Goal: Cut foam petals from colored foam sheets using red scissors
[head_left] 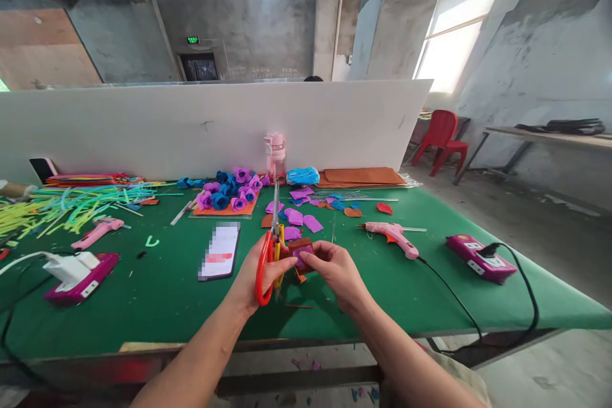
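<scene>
My left hand (258, 271) holds red-handled scissors (264, 274), blades pointing up and away, and its thumb presses on a small purple piece (300, 257) over brown material (300, 245). A yellow item stands beside the scissors' handles. From the right, my right hand (337, 268) pinches the same purple and brown pieces. Just beyond both hands lie loose purple petal shapes (313, 224). Farther back, purple and blue paper flowers (229, 190) are piled on an orange sheet (248, 209).
A phone (224, 252) lies left of my hands. Pink glue guns (394, 234) and purple power strips (480, 258) lie on both sides, with cables trailing. Colourful strips (95, 201) cover the far left. A pink bottle (276, 153) stands by the white partition (143, 134).
</scene>
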Motion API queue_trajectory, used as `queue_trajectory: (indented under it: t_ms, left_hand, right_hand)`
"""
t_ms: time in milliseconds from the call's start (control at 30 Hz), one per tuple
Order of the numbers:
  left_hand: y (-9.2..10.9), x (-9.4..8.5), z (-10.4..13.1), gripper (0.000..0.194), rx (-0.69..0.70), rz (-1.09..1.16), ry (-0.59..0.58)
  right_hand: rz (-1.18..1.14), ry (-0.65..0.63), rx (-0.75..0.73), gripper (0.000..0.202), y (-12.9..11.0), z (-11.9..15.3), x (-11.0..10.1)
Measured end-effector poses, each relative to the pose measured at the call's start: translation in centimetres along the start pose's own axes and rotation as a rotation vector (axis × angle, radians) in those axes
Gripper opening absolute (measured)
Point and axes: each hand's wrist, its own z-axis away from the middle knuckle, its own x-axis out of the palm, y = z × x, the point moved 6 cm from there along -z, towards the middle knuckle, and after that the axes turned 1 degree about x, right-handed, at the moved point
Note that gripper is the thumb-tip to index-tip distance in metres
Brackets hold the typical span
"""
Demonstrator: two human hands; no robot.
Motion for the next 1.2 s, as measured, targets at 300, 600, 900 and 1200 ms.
queue_trajectory:
  t_ms: [300, 600, 900, 1200]
  left_hand:
    - [-0.7, 0.2, -0.1, 0.04, 0.04, 0.097, 0.192]
    - [-1.7, 1.5, 0.1, 0.041, 0.025, 0.333, 0.27]
    - [-1.5, 3.3, 0.9, 0.048, 0.059, 0.373, 0.251]
    - [-0.2, 0.3, 0.8, 0.023, -0.027, -0.474, -0.065]
  right_hand:
    - [-0.107, -0.004, 0.031, 0.036, 0.1, 0.0, -0.7]
    - [-0.227, 0.027, 0.005, 0.033, 1.2, 0.3, 0.6]
    - [-0.46, 0.084, 0.021, 0.026, 2.3, 0.4, 1.2]
    - [-0.385, 0.344, -0.007, 0.029, -0.8, -1.0, -4.5]
